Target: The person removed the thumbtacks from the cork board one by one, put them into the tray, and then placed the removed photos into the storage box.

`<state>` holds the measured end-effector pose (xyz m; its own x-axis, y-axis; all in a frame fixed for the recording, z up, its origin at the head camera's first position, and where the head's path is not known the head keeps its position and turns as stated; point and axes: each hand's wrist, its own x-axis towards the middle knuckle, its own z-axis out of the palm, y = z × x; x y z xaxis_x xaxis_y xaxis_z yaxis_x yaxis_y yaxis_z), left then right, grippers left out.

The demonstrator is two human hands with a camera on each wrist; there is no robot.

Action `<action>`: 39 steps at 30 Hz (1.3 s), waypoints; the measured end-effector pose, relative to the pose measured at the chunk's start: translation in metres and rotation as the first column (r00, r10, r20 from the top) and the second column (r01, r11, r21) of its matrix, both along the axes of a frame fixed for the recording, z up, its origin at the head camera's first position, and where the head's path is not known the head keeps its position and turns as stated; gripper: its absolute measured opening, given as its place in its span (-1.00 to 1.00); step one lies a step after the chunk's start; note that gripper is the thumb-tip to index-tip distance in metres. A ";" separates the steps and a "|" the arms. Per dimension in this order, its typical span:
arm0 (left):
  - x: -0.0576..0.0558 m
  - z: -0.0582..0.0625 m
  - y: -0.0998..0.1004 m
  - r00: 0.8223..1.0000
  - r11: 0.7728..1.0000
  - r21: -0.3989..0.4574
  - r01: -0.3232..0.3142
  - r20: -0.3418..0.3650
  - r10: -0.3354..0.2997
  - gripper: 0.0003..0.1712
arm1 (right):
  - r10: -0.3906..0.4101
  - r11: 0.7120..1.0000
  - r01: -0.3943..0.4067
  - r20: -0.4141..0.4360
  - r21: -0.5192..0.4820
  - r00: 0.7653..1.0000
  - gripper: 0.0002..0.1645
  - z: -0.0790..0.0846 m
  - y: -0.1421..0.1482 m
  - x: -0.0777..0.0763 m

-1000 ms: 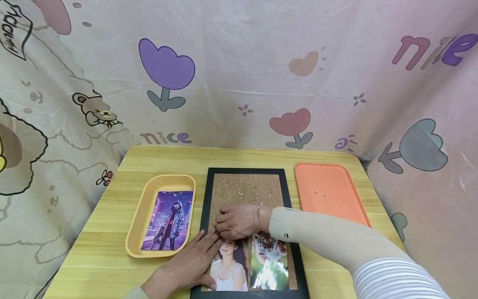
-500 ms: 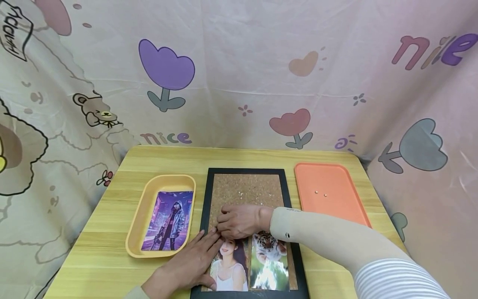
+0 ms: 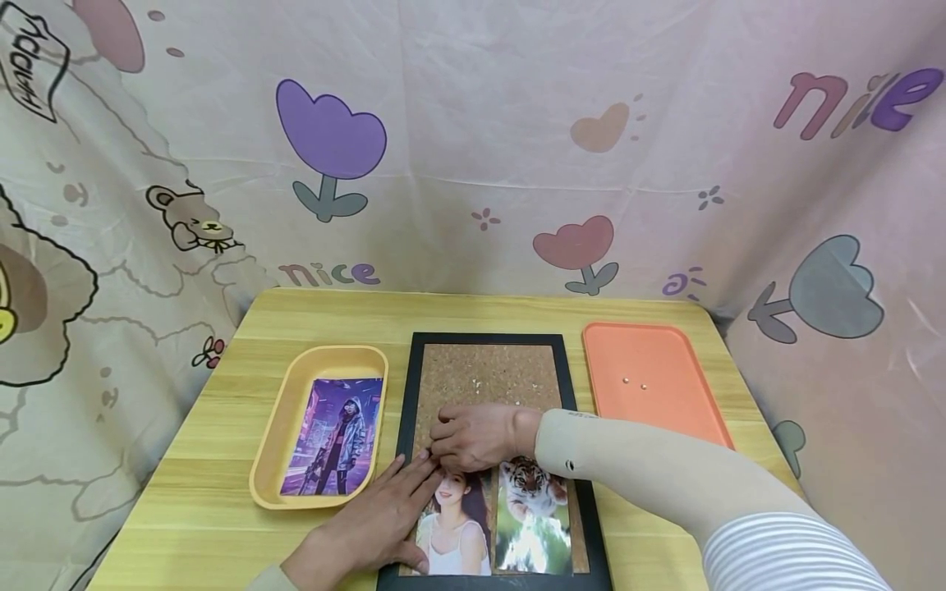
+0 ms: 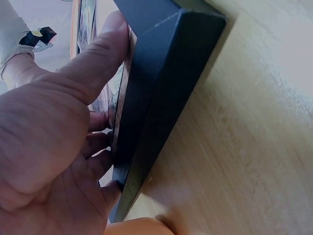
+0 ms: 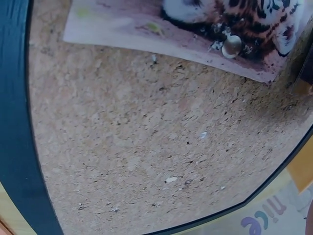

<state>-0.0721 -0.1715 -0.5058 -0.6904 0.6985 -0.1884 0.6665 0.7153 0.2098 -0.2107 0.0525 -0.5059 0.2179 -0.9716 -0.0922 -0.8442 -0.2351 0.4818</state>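
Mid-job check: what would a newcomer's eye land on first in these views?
In the head view, likely the left hand, resting on the left side of the framed corkboard, and the right hand at the top of the portrait photo. Next, the vivid purple picture in the yellow tray left of the corkboard, then the orange tray right of it, holding two small studs.

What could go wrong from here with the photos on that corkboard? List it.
The left hand sits close to the right hand near the top of the portrait photo; should that be pushing something sharp (hidden here), a slip could prick it.
Only one thumbtack shows in the tiger cub photo, so the beige sleeve might swivel it.
Two thumbtacks on the orange tray could scatter if bumped.
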 end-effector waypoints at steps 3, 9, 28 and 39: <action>0.000 0.000 0.000 1.000 1.000 -0.002 0.002 -0.008 -0.002 0.34 | 0.001 1.000 -0.001 -0.013 0.003 1.000 -0.56 -0.001 -0.001 0.000; 0.000 0.000 0.000 1.000 1.000 0.004 0.000 -0.007 0.000 0.33 | -0.010 1.000 0.010 -0.001 0.006 1.000 -0.55 -0.001 -0.001 0.001; 0.001 -0.001 0.001 0.999 1.000 -0.008 0.004 -0.038 -0.004 0.32 | -0.053 0.998 0.052 0.013 0.032 0.999 -0.53 -0.001 0.001 0.003; -0.001 -0.001 0.002 1.000 1.000 -0.005 -0.002 -0.011 0.002 0.33 | -0.060 0.998 0.059 0.037 0.008 0.998 -0.58 -0.001 0.003 0.001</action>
